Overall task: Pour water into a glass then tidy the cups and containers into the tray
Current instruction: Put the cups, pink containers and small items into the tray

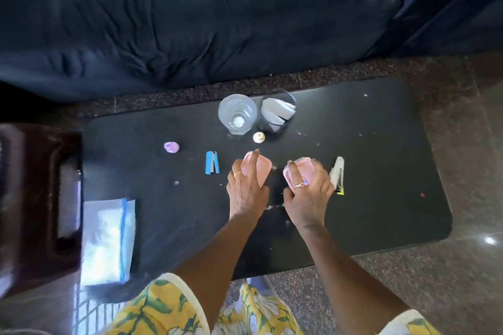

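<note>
Black desk on a speckled stone floor, navy couch behind. Left hand lies on the left pink container, fingers straight and pressing down. Right hand grips the right pink container, fingers curled round it.

Just beyond sit a small white cap, a clear glass and a dark cup stuffed with white paper. We can't tell if the glass holds water.

A blue clip is left of the hands, a white clip right.

Our read: tidying has barely begun. The brown handled thing off the left edge may be the tray.

A zip bag overhangs the near-left edge. The glass is close to the far edge. Most moving room is on the desk's right side.
</note>
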Demonstrator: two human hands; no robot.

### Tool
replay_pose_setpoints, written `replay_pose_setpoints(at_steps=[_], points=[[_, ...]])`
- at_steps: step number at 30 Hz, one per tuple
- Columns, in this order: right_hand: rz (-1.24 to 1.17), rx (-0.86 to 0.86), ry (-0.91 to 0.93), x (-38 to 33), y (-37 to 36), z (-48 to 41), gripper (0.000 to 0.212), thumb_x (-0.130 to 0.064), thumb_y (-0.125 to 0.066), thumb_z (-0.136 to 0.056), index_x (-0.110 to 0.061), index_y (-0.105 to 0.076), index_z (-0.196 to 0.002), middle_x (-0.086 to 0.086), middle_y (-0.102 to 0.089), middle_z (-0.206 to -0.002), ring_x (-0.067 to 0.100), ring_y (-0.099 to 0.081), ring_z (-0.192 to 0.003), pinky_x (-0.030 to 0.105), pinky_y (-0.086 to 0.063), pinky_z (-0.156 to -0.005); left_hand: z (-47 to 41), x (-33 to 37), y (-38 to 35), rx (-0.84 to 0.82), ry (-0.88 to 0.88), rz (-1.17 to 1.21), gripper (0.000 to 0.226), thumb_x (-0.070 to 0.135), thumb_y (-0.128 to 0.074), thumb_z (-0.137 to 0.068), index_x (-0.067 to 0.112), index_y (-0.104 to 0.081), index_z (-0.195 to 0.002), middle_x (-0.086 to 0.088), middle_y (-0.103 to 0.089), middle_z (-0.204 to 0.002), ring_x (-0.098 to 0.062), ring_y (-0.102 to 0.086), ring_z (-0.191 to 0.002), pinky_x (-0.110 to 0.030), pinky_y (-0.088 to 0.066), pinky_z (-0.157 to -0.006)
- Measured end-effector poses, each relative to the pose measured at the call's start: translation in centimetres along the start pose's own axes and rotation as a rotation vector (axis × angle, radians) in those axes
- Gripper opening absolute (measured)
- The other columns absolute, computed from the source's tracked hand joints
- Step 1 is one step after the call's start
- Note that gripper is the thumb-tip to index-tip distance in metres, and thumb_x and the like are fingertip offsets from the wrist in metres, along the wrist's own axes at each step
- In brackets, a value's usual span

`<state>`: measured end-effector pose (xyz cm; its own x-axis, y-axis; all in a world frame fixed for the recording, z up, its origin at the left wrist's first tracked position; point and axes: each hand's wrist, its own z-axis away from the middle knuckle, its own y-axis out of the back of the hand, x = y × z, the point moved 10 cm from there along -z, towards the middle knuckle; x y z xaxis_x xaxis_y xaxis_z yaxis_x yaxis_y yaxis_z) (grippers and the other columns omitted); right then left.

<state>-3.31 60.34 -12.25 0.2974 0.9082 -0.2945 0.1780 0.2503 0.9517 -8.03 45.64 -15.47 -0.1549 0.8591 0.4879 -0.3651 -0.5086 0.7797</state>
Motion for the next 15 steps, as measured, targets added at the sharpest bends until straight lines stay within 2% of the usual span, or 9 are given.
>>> replay_pose_setpoints(at_steps=[2,7,11,15], points=[[-0.023,-0.022,0.124,-4.6,-1.1,-0.1,0.065,-0.014,-0.071,-0.057,-0.028,-0.056,-0.118,0.012,-0.036,-0.128,0.034,-0.039,-0.109,0.051,-0.044,-0.082,0.2,-3.4,2.9,0.08,0.051,0.022,0.085,0.009,-0.061,-0.07,0.031,-0.021,-0.141,-0.009,-0.033,-0.136,-0.033,-0.046,-0.109,-0.043,-0.042,-0.092],[-0.138,-0.031,0.395,-18.5,-3.1,0.0,0.055,-0.018,-0.052,-0.061,-0.028,-0.059,-0.115,0.009,-0.04,-0.126,0.032,-0.046,-0.103,0.043,-0.043,-0.077,-0.1,-13.5,12.2,0.303,0.214,0.081,0.085,0.006,-0.057,-0.069,0.016,-0.02,-0.145,-0.012,-0.034,-0.138,-0.034,-0.039,-0.121,-0.043,-0.035,-0.1],[-0.271,-0.032,0.585,-30.0,-3.8,0.3,0.059,-0.013,-0.056,-0.059,-0.028,-0.056,-0.116,0.01,-0.043,-0.125,0.037,-0.054,-0.093,0.043,-0.045,-0.072,0.8,-20.3,20.5,0.505,0.269,0.122,0.084,0.005,-0.057,-0.069,0.005,-0.02,-0.145,-0.018,-0.036,-0.141,-0.037,-0.035,-0.127,-0.043,-0.026,-0.107],[-0.397,-0.096,0.768,-42.4,-3.7,0.5,0.063,-0.008,-0.057,-0.057,-0.027,-0.055,-0.117,0.014,-0.05,-0.124,0.037,-0.055,-0.099,0.042,-0.046,-0.076,2.5,-27.8,28.7,0.682,0.375,0.18,0.082,0.01,-0.055,-0.078,0.007,-0.011,-0.147,-0.016,-0.027,-0.147,-0.032,-0.022,-0.136,-0.04,-0.015,-0.112]])
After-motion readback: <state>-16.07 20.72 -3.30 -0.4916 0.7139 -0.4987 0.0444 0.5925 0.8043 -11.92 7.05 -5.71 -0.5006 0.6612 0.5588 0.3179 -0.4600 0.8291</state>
